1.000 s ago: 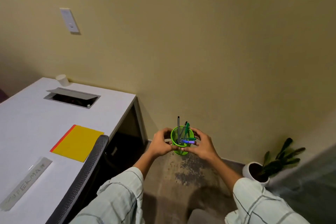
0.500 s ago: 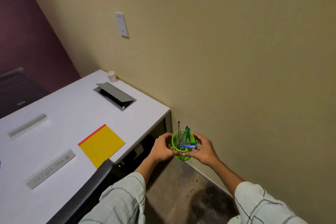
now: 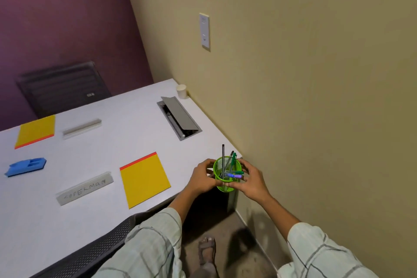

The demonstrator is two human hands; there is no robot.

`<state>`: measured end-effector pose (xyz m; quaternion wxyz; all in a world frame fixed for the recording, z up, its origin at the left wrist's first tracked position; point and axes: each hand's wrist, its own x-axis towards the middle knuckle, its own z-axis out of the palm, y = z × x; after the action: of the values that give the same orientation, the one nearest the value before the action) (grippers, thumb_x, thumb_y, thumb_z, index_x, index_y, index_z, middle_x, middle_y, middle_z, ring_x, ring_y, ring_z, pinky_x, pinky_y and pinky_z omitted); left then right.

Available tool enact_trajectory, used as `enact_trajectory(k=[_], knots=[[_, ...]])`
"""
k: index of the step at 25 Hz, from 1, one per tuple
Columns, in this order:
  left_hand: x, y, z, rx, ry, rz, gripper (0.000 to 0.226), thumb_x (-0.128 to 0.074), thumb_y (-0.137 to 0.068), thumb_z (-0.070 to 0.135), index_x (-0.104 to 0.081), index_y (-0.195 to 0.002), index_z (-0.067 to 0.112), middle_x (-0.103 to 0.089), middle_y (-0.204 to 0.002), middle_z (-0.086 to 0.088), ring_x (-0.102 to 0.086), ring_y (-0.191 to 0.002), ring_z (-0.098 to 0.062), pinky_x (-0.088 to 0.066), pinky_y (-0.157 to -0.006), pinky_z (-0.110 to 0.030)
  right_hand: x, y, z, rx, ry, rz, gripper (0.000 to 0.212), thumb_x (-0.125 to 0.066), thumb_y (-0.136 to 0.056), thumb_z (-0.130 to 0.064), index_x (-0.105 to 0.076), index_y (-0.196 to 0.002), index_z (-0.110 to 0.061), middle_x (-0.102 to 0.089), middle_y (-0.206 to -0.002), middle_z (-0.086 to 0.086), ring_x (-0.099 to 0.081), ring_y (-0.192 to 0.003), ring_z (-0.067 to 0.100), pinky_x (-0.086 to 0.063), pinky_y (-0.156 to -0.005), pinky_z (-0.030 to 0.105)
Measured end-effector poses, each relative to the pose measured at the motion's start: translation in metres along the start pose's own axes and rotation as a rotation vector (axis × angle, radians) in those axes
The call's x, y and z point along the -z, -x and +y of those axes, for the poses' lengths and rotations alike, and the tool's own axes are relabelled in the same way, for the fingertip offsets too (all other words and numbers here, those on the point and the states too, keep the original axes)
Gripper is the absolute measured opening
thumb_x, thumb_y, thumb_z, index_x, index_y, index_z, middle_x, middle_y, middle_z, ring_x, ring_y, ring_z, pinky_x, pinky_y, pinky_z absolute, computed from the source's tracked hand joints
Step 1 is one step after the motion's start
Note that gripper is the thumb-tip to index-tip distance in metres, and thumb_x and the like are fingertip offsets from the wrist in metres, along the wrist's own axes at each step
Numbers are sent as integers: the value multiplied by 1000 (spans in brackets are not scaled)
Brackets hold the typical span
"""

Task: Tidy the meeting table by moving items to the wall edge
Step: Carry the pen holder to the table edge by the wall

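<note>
Two notepads: one yellow notepad [image 3: 35, 130] with an orange edge lies at the far left of the white table [image 3: 126, 124]; the second, a near notepad [image 3: 144, 180], lies by the table's front edge, its orange strip facing away
Blue block: a blue foam piece [image 3: 25, 166] sits at the left edge of view, below the far pad
Name plates: one grey strip [image 3: 81, 128] lies just right of the far pad; a lettered plate [image 3: 84, 188] lies just left of the near pad, its writing blurred
Chairs: a dark chair [image 3: 61, 87] stands behind the table against the purple wall; a mesh chair back [image 3: 90, 253] shows at the bottom, partly under the left sleeve
Cable hatch: a grey flap [image 3: 178, 117] stands open in the tabletop near the wall
Paper cup: a small white cup [image 3: 181, 91] stands at the wall edge, beyond the hatch
Left hand: the left hand [image 3: 202, 179] wraps the left side of the pen cup
Pen cup: a green mesh cup [image 3: 226, 175] is held upright between both hands at the table's near right corner, close to the beige wall; whether it touches the table I cannot tell
Pens: several pens [image 3: 232, 165] stand in the cup, a dark one tallest, green ones beside it, a purple one lying across the rim
Right hand: the right hand [image 3: 253, 181] grips the cup's right side, fingers curled round it
Wall plate: a white switch plate [image 3: 204, 30] is fixed on the beige wall above
</note>
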<state>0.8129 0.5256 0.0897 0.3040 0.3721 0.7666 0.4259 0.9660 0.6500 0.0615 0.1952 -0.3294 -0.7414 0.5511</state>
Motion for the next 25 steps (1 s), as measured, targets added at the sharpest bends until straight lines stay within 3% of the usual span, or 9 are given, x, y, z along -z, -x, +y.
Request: enact_trajectory(k=[2,7,9,11,13,15,18,21,25], knots=[[15,-26,-7,29,12,46,69,-89,-58,12,-60,-121,14,-65,-113,-2,-65,-97,-21,-58,-81,-32,-12,-35,-3,15,-7,-24,80,-97,-51,-20,-60,-122,-28,-70,-112,-6,-68,-105,11,-59,-89,31],[64,-119,-22,137,107,109,73,-89,-59,3,-54,-123,9,-61,-112,-7,-62,-100,-23,-56,-73,-30,-45,-137,-15,82,-36,-16,70,-96,-55,-18,-59,-110,-42,-69,-104,-23,-65,-103,2,-55,-78,13],[91,-169,-29,162,136,142,68,-87,-59,0,-57,-120,7,-62,-108,-7,-62,-98,-22,-56,-71,-27,-61,-194,-25,92,-23,-2,72,-96,-55,-16,-61,-114,-38,-70,-106,-18,-65,-104,3,-56,-79,15],[106,-189,-23,138,137,155,58,-87,-61,1,-62,-113,6,-65,-103,-6,-63,-94,-21,-55,-70,-24,-64,-218,-37,110,-36,29,77,-97,-54,-15,-62,-123,-23,-70,-110,-6,-66,-106,9,-58,-82,21],[127,-221,-22,136,142,187,51,-87,-62,4,-65,-109,5,-66,-101,-6,-64,-93,-21,-57,-74,-30,-76,-255,-49,130,-45,75,79,-96,-54,-16,-61,-126,-16,-71,-111,-2,-66,-105,10,-58,-83,22],[145,-252,-24,163,158,213,47,-85,-64,4,-66,-107,7,-65,-99,-3,-63,-91,-19,-58,-77,-35,-89,-290,-57,125,-58,83,77,-96,-54,-18,-62,-124,-17,-71,-109,-4,-67,-104,9,-58,-83,22],[166,-288,-29,146,167,220,48,-82,-69,5,-64,-112,10,-65,-104,-2,-63,-96,-17,-56,-76,-26,-108,-332,-67,115,-58,128,77,-96,-55,-15,-62,-125,-16,-70,-111,-5,-66,-104,5,-57,-82,19],[190,-326,-35,123,135,157,57,-81,-73,6,-58,-124,9,-64,-117,-4,-61,-104,-15,-52,-84,-24,-126,-374,-72,89,-51,162,79,-96,-54,-13,-61,-125,-15,-69,-113,-3,-65,-104,5,-57,-82,21],[225,-384,-41,123,92,75,63,-80,-72,5,-55,-130,6,-63,-121,-6,-60,-104,-16,-54,-86,-28,-147,-434,-75,56,-55,175,76,-96,-55,-15,-61,-122,-21,-68,-112,-5,-65,-106,8,-58,-86,27]])
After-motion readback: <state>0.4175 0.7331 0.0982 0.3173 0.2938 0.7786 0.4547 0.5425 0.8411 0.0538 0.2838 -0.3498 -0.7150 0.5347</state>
